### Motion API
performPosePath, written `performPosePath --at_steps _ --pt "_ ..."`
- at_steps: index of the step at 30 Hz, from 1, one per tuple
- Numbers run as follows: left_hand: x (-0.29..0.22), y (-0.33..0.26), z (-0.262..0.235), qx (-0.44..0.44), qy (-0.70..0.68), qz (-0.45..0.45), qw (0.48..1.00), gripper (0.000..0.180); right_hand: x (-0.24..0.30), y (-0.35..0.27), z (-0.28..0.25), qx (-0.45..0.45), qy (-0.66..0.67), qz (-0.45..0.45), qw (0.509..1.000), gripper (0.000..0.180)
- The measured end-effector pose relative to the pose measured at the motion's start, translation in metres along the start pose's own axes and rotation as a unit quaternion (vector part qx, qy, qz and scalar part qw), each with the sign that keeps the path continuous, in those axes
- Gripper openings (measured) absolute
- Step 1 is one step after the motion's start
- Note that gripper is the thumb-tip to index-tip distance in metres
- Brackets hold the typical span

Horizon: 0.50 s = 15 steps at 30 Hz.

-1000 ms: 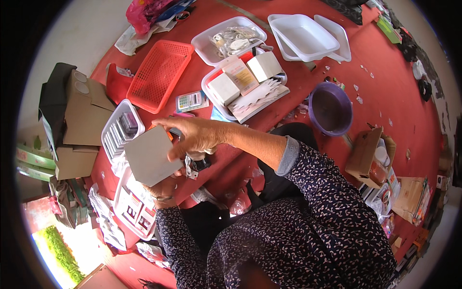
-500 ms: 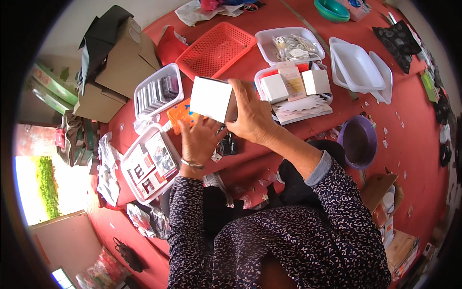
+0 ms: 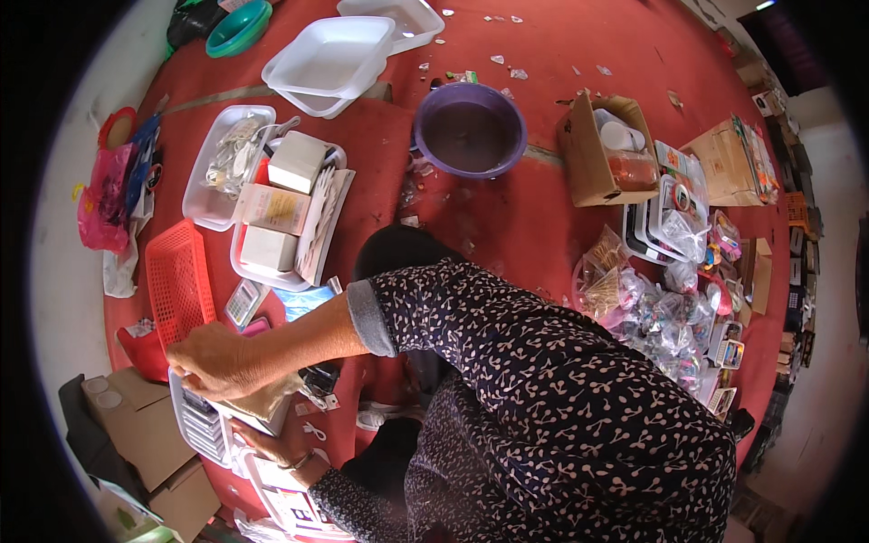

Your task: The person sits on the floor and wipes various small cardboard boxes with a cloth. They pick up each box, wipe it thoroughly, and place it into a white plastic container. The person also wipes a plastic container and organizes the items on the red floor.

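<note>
My right hand (image 3: 215, 360) is closed over the top of a small box (image 3: 264, 400), which has a tan side and a white side. On the box's near side is my left hand (image 3: 276, 443), its fingers reaching along the lower edge and partly hidden. Below the box lies a white tray of packaged items (image 3: 288, 502), and beside my hands stands a clear tub of thin upright cases (image 3: 201, 425). Dark cords or small dark items (image 3: 319, 380) rest on the red surface by my right forearm.
A red basket (image 3: 181, 281) stands past my right hand, near a calculator (image 3: 244, 301). Further along are a tub of white boxes (image 3: 240, 262), a tub of cables (image 3: 204, 204), a purple basin (image 3: 471, 131), a cardboard box (image 3: 579, 158) and bagged goods (image 3: 665, 335).
The view has swung to the right, bringing the cardboard box and bagged goods into sight. The small box has turned and sits lower over the tubs, with my left hand now against it.
</note>
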<state>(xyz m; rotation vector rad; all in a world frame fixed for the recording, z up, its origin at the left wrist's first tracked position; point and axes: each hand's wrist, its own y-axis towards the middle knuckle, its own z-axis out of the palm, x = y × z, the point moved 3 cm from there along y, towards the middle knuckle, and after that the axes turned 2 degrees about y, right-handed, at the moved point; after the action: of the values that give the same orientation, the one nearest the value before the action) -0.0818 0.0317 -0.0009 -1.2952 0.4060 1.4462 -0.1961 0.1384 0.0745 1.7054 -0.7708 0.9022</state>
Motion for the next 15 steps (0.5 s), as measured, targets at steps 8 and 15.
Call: performPosePath --at_steps 8,15 --pt "0.016 0.016 -0.065 0.113 -0.15 0.014 0.982 0.075 -0.005 0.002 0.013 0.048 -0.036 0.035 0.998 0.011" --pt "-0.013 -0.008 -0.039 0.261 -0.394 -0.036 0.881 0.072 -0.034 0.006 0.006 0.069 0.275 0.341 0.896 0.028"
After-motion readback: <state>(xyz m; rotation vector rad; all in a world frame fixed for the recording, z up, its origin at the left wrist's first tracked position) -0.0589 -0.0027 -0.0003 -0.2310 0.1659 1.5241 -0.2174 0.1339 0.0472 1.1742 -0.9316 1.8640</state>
